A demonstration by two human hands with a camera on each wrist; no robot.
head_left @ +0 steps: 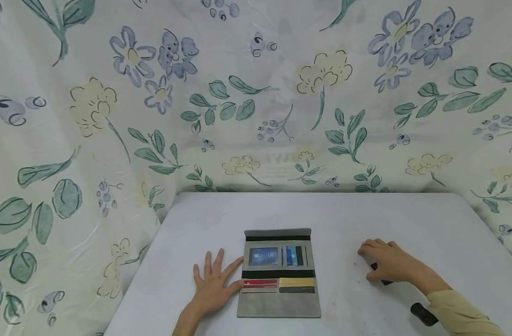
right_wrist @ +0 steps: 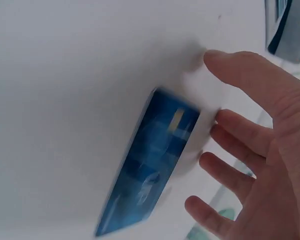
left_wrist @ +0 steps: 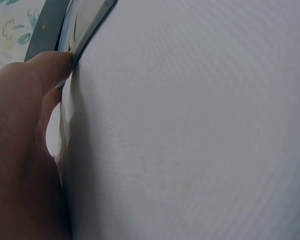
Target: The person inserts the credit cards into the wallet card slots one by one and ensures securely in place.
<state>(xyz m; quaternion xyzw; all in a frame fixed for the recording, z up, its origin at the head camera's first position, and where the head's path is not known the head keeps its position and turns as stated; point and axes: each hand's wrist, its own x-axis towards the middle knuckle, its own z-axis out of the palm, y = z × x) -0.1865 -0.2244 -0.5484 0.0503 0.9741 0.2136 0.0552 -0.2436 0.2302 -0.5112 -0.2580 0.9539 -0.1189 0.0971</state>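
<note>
A grey card wallet (head_left: pixel 278 305) lies unfolded on the white table. Its upper half shows a blue card (head_left: pixel 265 256) in a window. Red (head_left: pixel 260 282) and yellow (head_left: pixel 297 282) cards sit in its lower slots. My left hand (head_left: pixel 213 287) rests flat with fingers spread, thumb and index tips at the wallet's left edge. To the right, my right hand (head_left: pixel 392 263) is over a blue card with a gold chip (right_wrist: pixel 150 165); in the right wrist view its bent fingers and thumb stand apart from the card. Most of that card is hidden in the head view.
The white tabletop (head_left: pixel 340 210) ends at a floral curtain (head_left: pixel 256 93) behind and at the sides. A black wrist device (head_left: pixel 424 314) sits by the right sleeve (head_left: pixel 461 312). Part of the wallet shows at the top right of the right wrist view.
</note>
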